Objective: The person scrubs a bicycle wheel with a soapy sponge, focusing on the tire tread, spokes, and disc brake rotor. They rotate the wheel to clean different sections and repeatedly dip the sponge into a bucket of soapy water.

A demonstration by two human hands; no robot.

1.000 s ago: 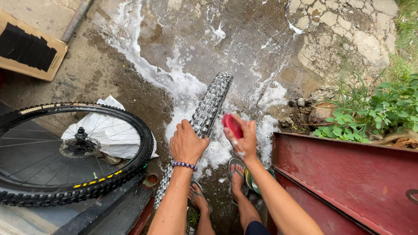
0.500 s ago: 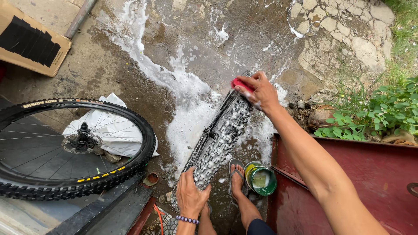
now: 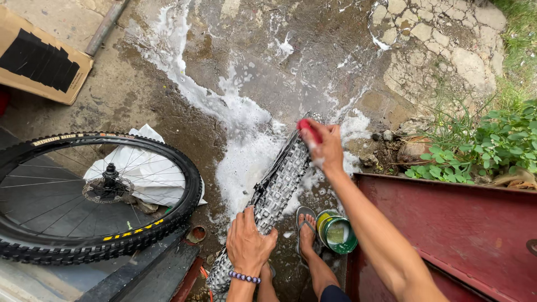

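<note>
The fingers of the right hand [image 3: 327, 146] are clenched around a red sponge [image 3: 308, 131], which is pressed against the far end of a knobby bicycle tyre [image 3: 278, 193] held upright on its tread. The sponge and the knuckles are coated in white lather. The fingers of the left hand [image 3: 248, 241] are curled over the near part of the same tyre and grip it from above; a beaded bracelet [image 3: 244, 276] is worn on that wrist. The tyre runs from the near edge of the wet concrete ground [image 3: 168, 100] diagonally away towards its middle, with foam clinging to its studs. A foot in a sandal [image 3: 306, 230] is planted just to the right of the tyre, between it and a green tin [image 3: 337, 233] that stands on the ground beside a red metal surface [image 3: 458, 235]. White suds [image 3: 240, 151] are spread in a long streak from the far left of the ground down to the tyre. To the left, well apart from the hands, a complete spoked wheel [image 3: 95, 196] with a black tyre is laid flat, partly over a crumpled white sheet [image 3: 148, 168]. A cardboard box [image 3: 39, 61] is seen at the far left corner, and green plants [image 3: 492, 145] at the right edge.
</note>
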